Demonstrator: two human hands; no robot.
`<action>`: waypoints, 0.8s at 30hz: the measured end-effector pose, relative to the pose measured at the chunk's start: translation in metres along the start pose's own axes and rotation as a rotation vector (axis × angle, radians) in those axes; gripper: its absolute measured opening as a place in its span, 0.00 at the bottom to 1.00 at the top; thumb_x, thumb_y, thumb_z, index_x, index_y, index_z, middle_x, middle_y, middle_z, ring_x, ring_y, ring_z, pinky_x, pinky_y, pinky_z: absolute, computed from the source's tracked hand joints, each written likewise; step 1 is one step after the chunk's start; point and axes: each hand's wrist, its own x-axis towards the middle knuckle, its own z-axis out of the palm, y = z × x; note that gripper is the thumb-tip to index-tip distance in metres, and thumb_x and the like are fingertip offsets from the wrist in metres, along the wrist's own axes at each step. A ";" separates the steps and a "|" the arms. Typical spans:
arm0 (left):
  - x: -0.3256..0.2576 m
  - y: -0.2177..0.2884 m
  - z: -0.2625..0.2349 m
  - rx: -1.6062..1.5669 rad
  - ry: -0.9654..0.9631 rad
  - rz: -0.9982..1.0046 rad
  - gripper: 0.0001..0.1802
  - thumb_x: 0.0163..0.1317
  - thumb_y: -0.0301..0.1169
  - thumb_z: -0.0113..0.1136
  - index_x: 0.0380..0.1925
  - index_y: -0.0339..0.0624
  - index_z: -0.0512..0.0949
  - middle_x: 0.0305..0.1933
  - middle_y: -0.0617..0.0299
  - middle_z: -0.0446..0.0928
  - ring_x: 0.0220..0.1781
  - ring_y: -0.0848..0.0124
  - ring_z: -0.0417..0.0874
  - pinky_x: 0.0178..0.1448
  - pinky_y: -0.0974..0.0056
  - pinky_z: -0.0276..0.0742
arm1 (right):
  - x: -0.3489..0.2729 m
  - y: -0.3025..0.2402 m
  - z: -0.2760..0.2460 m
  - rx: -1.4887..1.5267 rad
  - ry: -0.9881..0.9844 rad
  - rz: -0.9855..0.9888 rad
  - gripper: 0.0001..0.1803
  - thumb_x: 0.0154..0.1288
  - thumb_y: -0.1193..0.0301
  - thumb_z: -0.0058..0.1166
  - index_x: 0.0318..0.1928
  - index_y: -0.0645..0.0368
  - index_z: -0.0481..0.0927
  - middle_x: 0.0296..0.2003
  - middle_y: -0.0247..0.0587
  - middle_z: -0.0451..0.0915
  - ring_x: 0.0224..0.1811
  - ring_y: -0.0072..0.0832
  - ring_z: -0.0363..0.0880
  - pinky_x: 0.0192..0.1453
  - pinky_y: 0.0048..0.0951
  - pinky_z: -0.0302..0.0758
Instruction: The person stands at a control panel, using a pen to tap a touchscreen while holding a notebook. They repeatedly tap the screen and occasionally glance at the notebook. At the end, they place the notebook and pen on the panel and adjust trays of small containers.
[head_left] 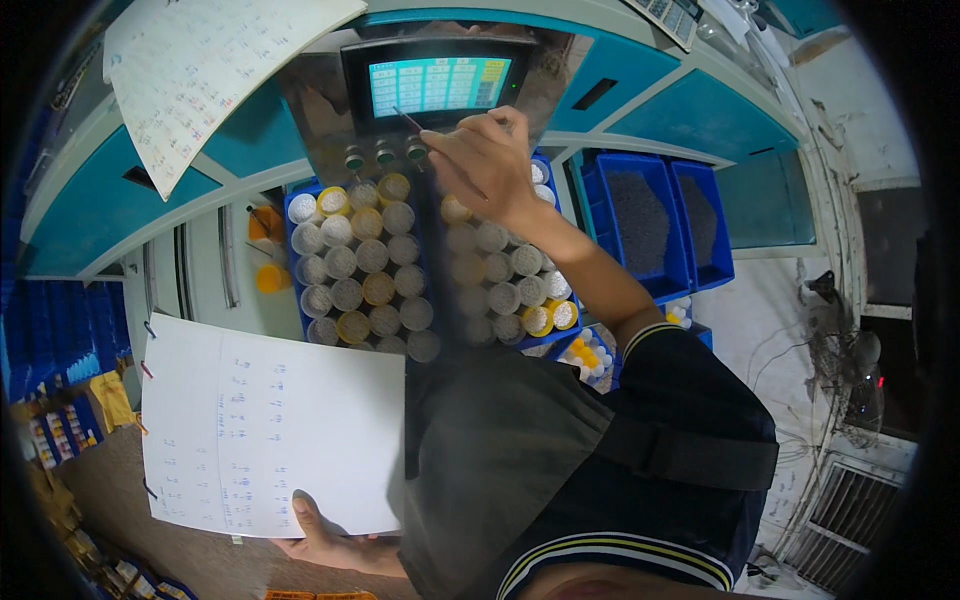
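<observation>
Two hands are at work as I watch through the head camera. At the lower left, my left hand (325, 535) grips the bottom edge of a white sheet of paper (270, 435), thumb on top and fingers underneath. The sheet is ruled, carries short columns of handwritten figures, and is held flat in the air in front of the machine, just below the trays.

Above it sit two blue trays (295, 240) side by side, packed with upright capped vials (372, 257). Most caps are white, and I count roughly eight yellow ones scattered among them; the total is too dense for me to count exactly.

Further right, my right hand (485, 160) is raised over the trays, fingers pinched narrow around a thin pen-like stick (408, 121) whose tip points at the lit screen (438, 85). The screen shows a grid of small cells in green, yellow and blue. Three round knobs (385, 155) sit in a row just below it.

The machine (700, 110) has teal panels with pale grey frames. Another written sheet (205, 65) hangs at the upper left. On the right, two more blue bins (650, 215) hold dark grey granules. Beyond them lies a pale, dirty floor (760, 310) with loose cables and a metal grille (850, 505) at the lower right.
</observation>
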 end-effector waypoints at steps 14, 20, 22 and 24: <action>0.005 -0.012 -0.005 -0.005 -0.006 0.047 0.38 0.57 0.43 0.78 0.65 0.38 0.76 0.56 0.49 0.86 0.59 0.61 0.87 0.68 0.44 0.81 | 0.005 0.015 -0.033 -0.153 0.140 0.027 0.11 0.62 0.74 0.67 0.45 0.56 0.90 0.30 0.30 0.84 0.41 0.30 0.81 0.58 0.47 0.62; 0.005 -0.009 -0.004 0.020 0.005 -0.001 0.38 0.56 0.43 0.78 0.64 0.40 0.76 0.57 0.50 0.86 0.61 0.61 0.86 0.69 0.44 0.82 | 0.006 0.019 -0.033 -0.145 0.137 0.013 0.11 0.62 0.74 0.67 0.46 0.56 0.89 0.30 0.29 0.84 0.40 0.29 0.81 0.58 0.46 0.62; 0.005 -0.008 -0.003 0.013 0.002 0.005 0.39 0.56 0.43 0.78 0.65 0.40 0.76 0.59 0.50 0.86 0.62 0.60 0.86 0.70 0.44 0.80 | 0.006 0.019 -0.032 -0.161 0.141 0.007 0.11 0.62 0.74 0.67 0.46 0.56 0.89 0.29 0.29 0.83 0.40 0.29 0.81 0.58 0.45 0.62; 0.004 -0.008 -0.002 0.018 0.002 0.047 0.40 0.55 0.43 0.78 0.66 0.39 0.76 0.60 0.50 0.85 0.63 0.60 0.85 0.71 0.45 0.80 | 0.007 0.020 -0.031 -0.164 0.154 0.006 0.11 0.62 0.74 0.67 0.46 0.56 0.89 0.29 0.29 0.83 0.40 0.29 0.81 0.59 0.45 0.62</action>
